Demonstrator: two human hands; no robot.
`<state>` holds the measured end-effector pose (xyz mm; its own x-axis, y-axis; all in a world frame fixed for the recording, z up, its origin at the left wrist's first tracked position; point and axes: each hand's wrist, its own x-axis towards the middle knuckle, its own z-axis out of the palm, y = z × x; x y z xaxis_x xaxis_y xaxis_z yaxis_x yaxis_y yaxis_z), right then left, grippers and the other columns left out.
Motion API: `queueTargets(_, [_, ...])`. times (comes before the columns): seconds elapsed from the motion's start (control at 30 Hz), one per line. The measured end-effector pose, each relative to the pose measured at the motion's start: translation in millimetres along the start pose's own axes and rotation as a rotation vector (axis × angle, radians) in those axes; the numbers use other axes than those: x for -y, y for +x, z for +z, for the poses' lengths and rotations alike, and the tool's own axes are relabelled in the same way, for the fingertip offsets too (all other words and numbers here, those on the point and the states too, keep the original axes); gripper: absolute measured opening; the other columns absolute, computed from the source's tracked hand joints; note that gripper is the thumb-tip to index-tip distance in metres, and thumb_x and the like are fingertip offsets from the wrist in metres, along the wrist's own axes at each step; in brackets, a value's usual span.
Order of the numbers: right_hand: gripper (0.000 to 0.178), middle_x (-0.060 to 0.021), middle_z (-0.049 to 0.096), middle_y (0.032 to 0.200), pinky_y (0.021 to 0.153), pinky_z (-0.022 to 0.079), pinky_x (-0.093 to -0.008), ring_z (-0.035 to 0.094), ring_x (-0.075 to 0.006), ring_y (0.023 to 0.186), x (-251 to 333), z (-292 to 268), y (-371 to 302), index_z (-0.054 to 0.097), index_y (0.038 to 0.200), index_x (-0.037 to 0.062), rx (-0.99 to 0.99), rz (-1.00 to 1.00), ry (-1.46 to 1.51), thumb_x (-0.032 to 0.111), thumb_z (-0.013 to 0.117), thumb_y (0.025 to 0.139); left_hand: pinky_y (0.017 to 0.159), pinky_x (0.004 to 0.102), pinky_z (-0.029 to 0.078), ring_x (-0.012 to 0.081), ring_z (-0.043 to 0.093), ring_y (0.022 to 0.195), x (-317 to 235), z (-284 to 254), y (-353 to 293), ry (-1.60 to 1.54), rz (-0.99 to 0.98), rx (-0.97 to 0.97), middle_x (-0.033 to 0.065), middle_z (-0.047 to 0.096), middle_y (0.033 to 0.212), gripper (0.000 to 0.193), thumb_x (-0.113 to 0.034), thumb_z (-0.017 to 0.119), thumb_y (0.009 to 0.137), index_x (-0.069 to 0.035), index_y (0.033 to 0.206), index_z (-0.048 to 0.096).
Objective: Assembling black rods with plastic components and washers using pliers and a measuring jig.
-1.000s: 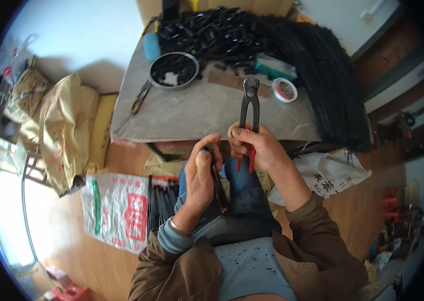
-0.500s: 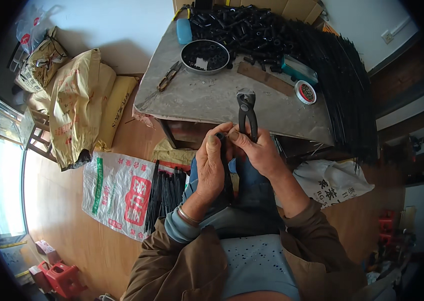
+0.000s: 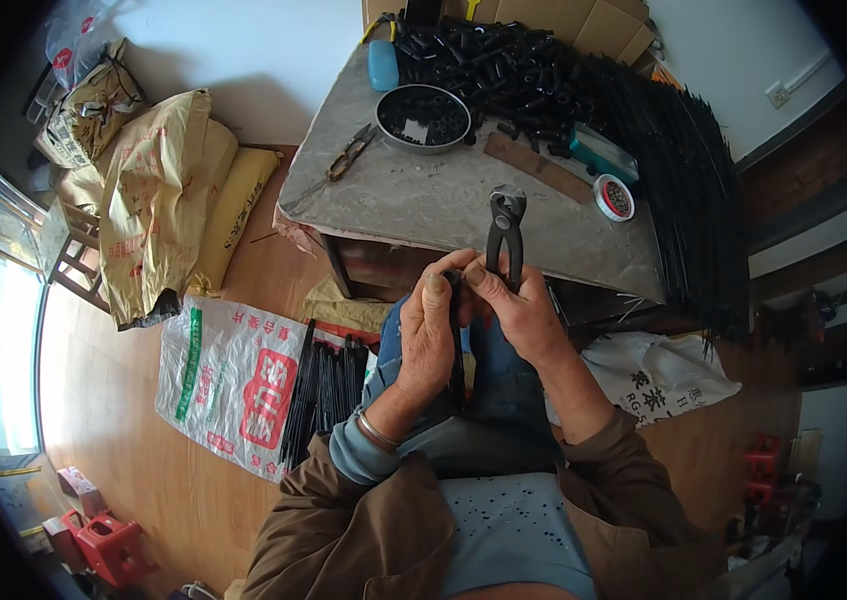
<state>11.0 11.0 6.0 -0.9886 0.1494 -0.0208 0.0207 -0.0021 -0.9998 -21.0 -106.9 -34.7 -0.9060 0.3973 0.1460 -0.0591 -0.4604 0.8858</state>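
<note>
My left hand [image 3: 425, 345] is closed around a thin black tube [image 3: 457, 360] that hangs down over my lap, its upper end showing by the thumb. Close beside it, my right hand [image 3: 528, 325] grips a pair of dark end-cutting pincers [image 3: 506, 225], jaws pointing away from me toward the table. The right thumb and fingertips also meet near the tube's top end. Whether they hold a small part there is hidden by the fingers.
Ahead stands a grey table [image 3: 343, 210] with a round metal bowl [image 3: 423, 148] of small black parts, pliers [image 3: 351, 150], a rusty flat bar [image 3: 538, 168], a small round tin [image 3: 613, 198], a heap of black tubes [image 3: 513, 70] and long black rods [image 3: 673, 180]. More rods [image 3: 328, 385] lie on a sack [image 3: 223, 385] at left.
The view has shifted slightly, so the table and its things sit a little further right. Both hands stay together in nearly the same pose, keeping the tube and pincers.
</note>
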Motion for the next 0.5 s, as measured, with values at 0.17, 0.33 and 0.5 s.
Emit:
queueTargets(0.17, [0.021, -0.0004, 0.06, 0.072, 0.059, 0.042, -0.0214, 0.057, -0.0074, 0.064, -1.6, 0.0, 0.1, 0.061, 0.092, 0.0038, -0.007, 0.007, 0.026, 0.024, 0.057, 0.096, 0.062, 0.021, 0.036, 0.0057, 0.042, 0.068, -0.7, -2.8, -1.4, -0.002, -0.007, 0.01, -0.0023, 0.049, 0.077, 0.049, -0.04, 0.032, 0.104, -0.001, 0.125, 0.054])
queueTargets(0.33, [0.023, -0.0006, 0.061, 0.071, 0.057, 0.041, -0.021, 0.056, -0.007, 0.063, 5.8, 3.9, 0.5, 0.062, 0.092, 0.0044, -0.005, 0.022, 0.005, 0.026, 0.056, 0.097, 0.062, 0.0214, 0.036, 0.006, 0.042, 0.069, -0.9, -4.1, -0.6, -0.041, -0.023, 0.01, -0.002, 0.05, 0.078, 0.047, -0.039, 0.034, 0.104, -0.001, 0.123, 0.055])
queueTargets(0.5, [0.024, -0.0003, 0.06, 0.068, 0.054, 0.039, -0.0209, 0.055, -0.0063, 0.061, 5.8, 5.3, 1.6, 0.062, 0.09, 0.0052, -0.015, 0.003, -0.008, 0.028, 0.057, 0.096, 0.062, 0.0213, 0.036, 0.0059, 0.043, 0.069, -1.9, -5.3, -0.3, -0.048, -0.032, 0.011, -0.002, 0.05, 0.078, 0.048, -0.04, 0.035, 0.103, -0.001, 0.124, 0.055])
